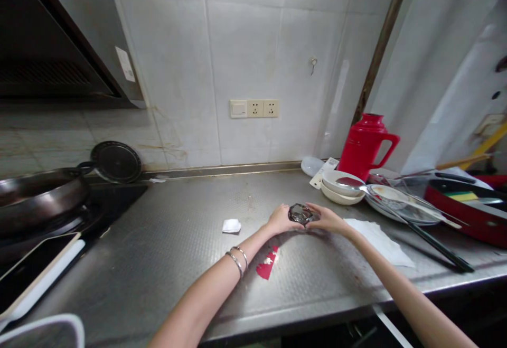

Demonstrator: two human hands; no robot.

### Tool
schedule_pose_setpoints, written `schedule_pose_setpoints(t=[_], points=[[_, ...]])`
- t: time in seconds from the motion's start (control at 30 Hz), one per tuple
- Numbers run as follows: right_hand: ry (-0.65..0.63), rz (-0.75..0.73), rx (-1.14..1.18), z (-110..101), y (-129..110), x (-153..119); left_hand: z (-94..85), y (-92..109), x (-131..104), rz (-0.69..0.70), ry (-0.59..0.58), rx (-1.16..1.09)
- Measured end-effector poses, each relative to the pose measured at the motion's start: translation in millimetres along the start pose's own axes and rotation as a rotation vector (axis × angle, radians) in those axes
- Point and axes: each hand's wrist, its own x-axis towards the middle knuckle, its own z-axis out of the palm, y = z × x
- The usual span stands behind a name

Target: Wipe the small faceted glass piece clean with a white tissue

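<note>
Between my two hands is a dark, shiny, faceted round object (301,213), glassy in look; I cannot tell its exact kind. My left hand (280,219) grips its left side, with two bracelets on that wrist. From the right, my right hand (325,218) curves around it, the thumb at the near edge. Both hands are low over the steel counter (178,263). A torn red strip (268,262) with white patches lies in front of my left hand. Left of the hands sits a small folded white paper (231,225).
On the right are a white sheet (380,241), stacked bowls (341,196), a ladle with a black handle (435,247), a red thermos (362,144) and a red pan (467,213). A pan (43,195) rests on the stove at left, near a phone (35,274).
</note>
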Motion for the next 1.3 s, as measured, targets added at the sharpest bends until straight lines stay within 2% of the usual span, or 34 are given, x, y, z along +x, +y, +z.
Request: schedule_pose_setpoints(t=[0.1,0.2,0.27,0.37,0.5,0.67,0.83,0.93,1.07,1.17,1.3], points=[[0.018,0.006,-0.002,2,-8,-2,-2.5,2,-1,-0.008,0.027,0.024],[0.050,0.002,-0.056,5,-24,-1,-12.9,3,-6,0.005,0.030,0.033],[0.060,-0.030,-0.088,12,-39,2,-27.6,2,-13,0.019,0.040,0.034],[0.063,-0.091,-0.104,32,-68,13,-61.5,-2,-32,0.030,0.063,0.037],[0.052,-0.159,-0.076,80,-113,32,-120.6,-14,-73,-0.056,0.094,0.103],[-0.003,-0.257,0.013,160,-174,52,-195.1,-30,-145,-0.182,0.105,0.190],[-0.115,-0.332,0.062,238,-226,61,-251.6,-47,-220,-0.333,0.154,0.257],[-0.158,-0.366,0.065,278,-249,64,-274.8,-58,-258,-0.436,0.196,0.276],[-0.204,-0.386,0.049,318,-270,65,-295.3,-72,-298,-0.514,0.222,0.301],[-0.222,-0.377,0.017,340,-279,65,-303.9,-84,-319,-0.545,0.227,0.286],[-0.247,-0.396,-0.008,359,-285,64,-309.3,-103,-337,-0.545,0.232,0.251]])
